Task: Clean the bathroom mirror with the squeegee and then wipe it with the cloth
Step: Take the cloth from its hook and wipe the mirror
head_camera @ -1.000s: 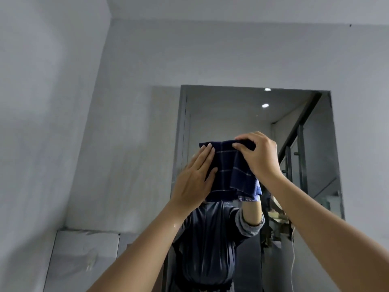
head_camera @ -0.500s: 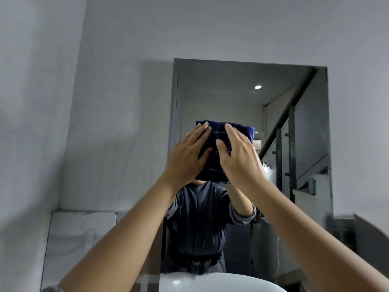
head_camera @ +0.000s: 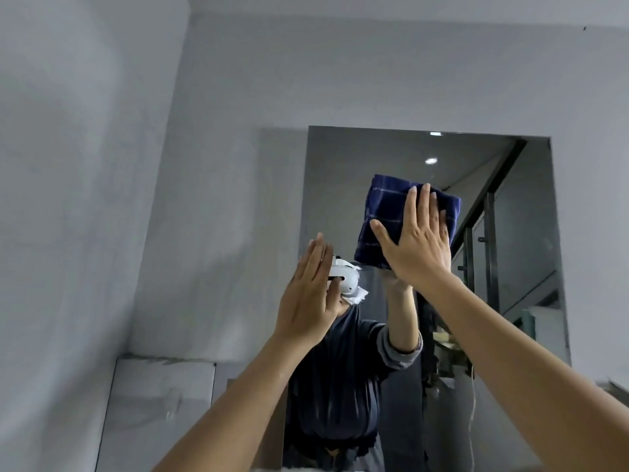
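Note:
The bathroom mirror (head_camera: 343, 185) hangs on the grey wall ahead and reflects a person in a dark shirt. A folded dark blue checked cloth (head_camera: 383, 216) lies flat against the glass in the mirror's upper middle. My right hand (head_camera: 417, 243) presses on the cloth with a flat palm and spread fingers. My left hand (head_camera: 308, 301) is raised to the lower left of the cloth, fingers straight and together, holding nothing, apart from the cloth. No squeegee is in view.
Grey walls meet in a corner to the left (head_camera: 177, 97). A pale marbled panel (head_camera: 160, 403) sits low on the left wall. The mirror reflects a dark stair railing (head_camera: 486, 233) and ceiling lights (head_camera: 431, 161).
My left hand has come off the cloth and dropped down to the left. My right hand now presses the cloth alone and has carried it right and slightly up on the glass.

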A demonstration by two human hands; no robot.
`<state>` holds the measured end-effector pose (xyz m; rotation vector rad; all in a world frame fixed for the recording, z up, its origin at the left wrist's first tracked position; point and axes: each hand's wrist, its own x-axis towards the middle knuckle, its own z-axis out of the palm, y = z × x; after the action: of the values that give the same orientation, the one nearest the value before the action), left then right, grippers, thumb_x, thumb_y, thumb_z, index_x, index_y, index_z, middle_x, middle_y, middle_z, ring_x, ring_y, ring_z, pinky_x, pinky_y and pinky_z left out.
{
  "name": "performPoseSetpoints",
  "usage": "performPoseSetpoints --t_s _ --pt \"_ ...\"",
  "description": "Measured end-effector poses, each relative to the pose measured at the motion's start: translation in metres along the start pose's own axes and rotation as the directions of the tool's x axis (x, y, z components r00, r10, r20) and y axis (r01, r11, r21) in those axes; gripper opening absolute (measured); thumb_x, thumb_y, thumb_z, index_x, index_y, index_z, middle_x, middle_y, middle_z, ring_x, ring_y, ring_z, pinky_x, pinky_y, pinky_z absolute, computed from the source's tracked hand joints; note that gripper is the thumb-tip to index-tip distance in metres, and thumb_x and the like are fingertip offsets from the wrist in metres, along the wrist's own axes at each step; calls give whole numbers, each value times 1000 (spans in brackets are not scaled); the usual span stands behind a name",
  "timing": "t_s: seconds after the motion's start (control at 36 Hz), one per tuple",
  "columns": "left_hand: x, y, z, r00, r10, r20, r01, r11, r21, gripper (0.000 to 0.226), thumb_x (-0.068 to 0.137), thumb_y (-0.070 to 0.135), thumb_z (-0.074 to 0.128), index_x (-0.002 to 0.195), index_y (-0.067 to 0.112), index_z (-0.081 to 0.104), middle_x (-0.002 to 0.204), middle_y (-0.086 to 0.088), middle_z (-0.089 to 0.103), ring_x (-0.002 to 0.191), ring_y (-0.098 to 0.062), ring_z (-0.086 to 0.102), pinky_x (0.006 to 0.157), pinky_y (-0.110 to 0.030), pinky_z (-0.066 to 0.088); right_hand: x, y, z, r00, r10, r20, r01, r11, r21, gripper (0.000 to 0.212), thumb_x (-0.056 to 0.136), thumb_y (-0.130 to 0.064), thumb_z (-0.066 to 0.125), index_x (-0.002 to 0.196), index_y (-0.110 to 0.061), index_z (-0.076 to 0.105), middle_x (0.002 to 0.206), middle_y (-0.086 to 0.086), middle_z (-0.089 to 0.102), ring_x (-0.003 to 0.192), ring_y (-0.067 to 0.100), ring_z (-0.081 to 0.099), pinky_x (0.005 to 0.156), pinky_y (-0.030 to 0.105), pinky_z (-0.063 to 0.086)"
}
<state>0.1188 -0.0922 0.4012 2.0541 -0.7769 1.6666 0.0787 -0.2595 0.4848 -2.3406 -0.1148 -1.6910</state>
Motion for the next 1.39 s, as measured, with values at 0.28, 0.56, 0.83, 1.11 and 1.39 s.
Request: performPoseSetpoints --t_s 0.28,0.56,0.83,1.11,1.39 --pt "-5 -2 6 1000 5 -9 -5 999 50 60 96 34 31 147 12 8 156 -2 1 143 -9 -3 116 -29 7 66 -56 3 989 -116 -90 114 993 -27 84 90 -58 34 148 -9 -5 158 11 -7 145 24 -8 116 37 -6" --pt "-6 -5 5 999 41 -28 -38 995 90 61 96 37 35 147 12 12 156 -1 4 143 -9 -1 116 -25 10 104 -102 4 935 -354 22 354 926 -132 82 90 -58 33 149 -14 -3 158 4 -8 145 21 -6 117 37 0" --pt "-5 -8 4 999 30 -18 -28 990 140 62 95 38 38 146 13 14 156 -1 6 143 -11 4 115 -23 11 106 -11 -28 971 -237 -28 231 964 -131 81 89 -62 30 149 -19 -3 158 -1 -7 145 15 -5 118 34 1" --pt "-5 -2 1 1000 16 8 -17 990 143 61 95 36 35 146 11 13 156 -2 5 143 -10 1 115 -20 4 76 117 -58 975 157 -154 -165 986 -36 81 89 -65 26 149 -19 -3 158 0 -6 145 17 -3 117 37 1" --pt "-26 3 -2 998 -2 56 -3 996 88 63 94 45 24 146 12 13 156 -2 4 143 -9 -3 116 -22 2 29 81 -21 843 466 -268 -419 882 214 80 90 -56 33 149 -11 2 158 7 -2 145 21 -2 117 39 2"
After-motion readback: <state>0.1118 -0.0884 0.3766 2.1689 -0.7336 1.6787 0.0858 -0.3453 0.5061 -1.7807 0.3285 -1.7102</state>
